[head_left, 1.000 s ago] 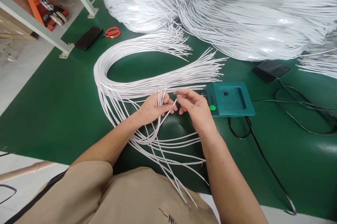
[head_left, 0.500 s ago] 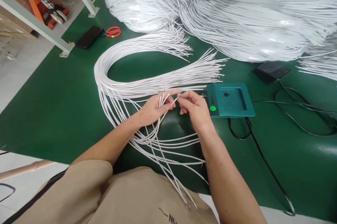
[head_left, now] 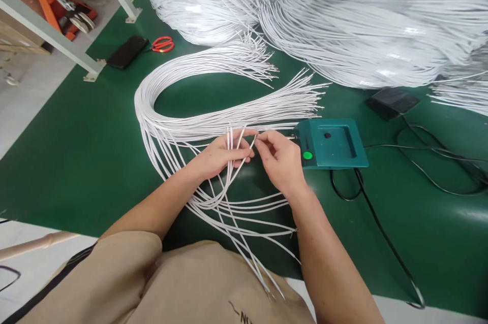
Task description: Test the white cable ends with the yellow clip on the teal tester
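Several white wires (head_left: 229,174) run up through my left hand (head_left: 219,156), which is closed on them with the ends standing above the thumb. The fingertips of my right hand (head_left: 280,159) pinch the tip of one of these wires, just right of the left fingers. What exactly sits at that tip is too small to make out. Right beside my right hand is a teal device (head_left: 333,143) with a green button and a shallow recessed top. A curved bundle of white wires (head_left: 147,98) lies just beyond both hands, and loose wire ends spread below them.
Large heaps of white wire (head_left: 362,24) fill the back of the green table (head_left: 76,161). Red-handled scissors (head_left: 163,43) and a black phone (head_left: 127,52) lie at the back left by a metal post. A black box (head_left: 392,103) and black cables (head_left: 430,154) are at the right.
The wire ends in my left hand now stand more upright and have shifted slightly left. My right fingertips remain at the wire tip, moved slightly left. The whole view has shifted a little.
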`<state>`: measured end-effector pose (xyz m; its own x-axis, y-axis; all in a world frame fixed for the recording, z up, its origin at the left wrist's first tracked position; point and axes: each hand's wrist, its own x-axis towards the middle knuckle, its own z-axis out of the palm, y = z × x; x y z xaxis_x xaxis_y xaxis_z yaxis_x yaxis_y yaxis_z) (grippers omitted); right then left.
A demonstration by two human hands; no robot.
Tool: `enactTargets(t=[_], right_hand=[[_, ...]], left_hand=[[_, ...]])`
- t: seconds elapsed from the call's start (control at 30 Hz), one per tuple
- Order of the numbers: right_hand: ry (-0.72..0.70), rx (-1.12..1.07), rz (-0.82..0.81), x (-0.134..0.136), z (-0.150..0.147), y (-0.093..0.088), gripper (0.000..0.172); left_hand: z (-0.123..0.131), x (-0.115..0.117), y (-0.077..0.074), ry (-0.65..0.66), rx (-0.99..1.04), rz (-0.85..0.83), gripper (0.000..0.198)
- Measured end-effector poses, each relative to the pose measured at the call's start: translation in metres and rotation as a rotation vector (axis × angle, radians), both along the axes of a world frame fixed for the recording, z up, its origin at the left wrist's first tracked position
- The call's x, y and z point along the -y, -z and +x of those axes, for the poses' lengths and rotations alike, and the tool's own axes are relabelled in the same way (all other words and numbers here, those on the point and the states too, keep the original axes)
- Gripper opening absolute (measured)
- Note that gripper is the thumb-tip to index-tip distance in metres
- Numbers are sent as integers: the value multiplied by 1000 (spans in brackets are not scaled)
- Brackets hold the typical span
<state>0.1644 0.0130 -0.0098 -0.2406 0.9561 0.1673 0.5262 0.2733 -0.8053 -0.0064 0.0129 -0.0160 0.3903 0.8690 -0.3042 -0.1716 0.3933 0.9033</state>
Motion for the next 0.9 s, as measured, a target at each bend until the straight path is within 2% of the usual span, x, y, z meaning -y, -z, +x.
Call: enactTargets(t=[0.07, 0.13, 0.23, 0.33, 0.5, 0.67, 0.8, 0.9], right_hand=[[-21, 269, 224, -1, 4, -2, 23], [-6, 493, 362, -4, 10, -6, 22], [44, 690, 408, -11, 19, -9, 19], [2, 743, 355, -17, 27, -8, 19], [-29, 700, 345, -19, 32, -6, 20], [4, 508, 370, -16, 22, -5, 29], [-45, 251, 213, -13, 11, -2, 35], [-76, 74, 60, -11, 10, -2, 32]], left_hand=[[2, -1, -1, -32, 43, -106, 54], [4, -1, 1, -73, 18, -116, 55], [7, -3, 7, -112, -103, -30, 56], [8, -4, 12, -98, -202, 49, 55], [8, -6, 17, -79, -246, 113, 53], [6, -7, 17, -14, -138, 141, 53], [5, -6, 13, 38, -40, 150, 55], [5, -5, 12, 43, -13, 152, 54]])
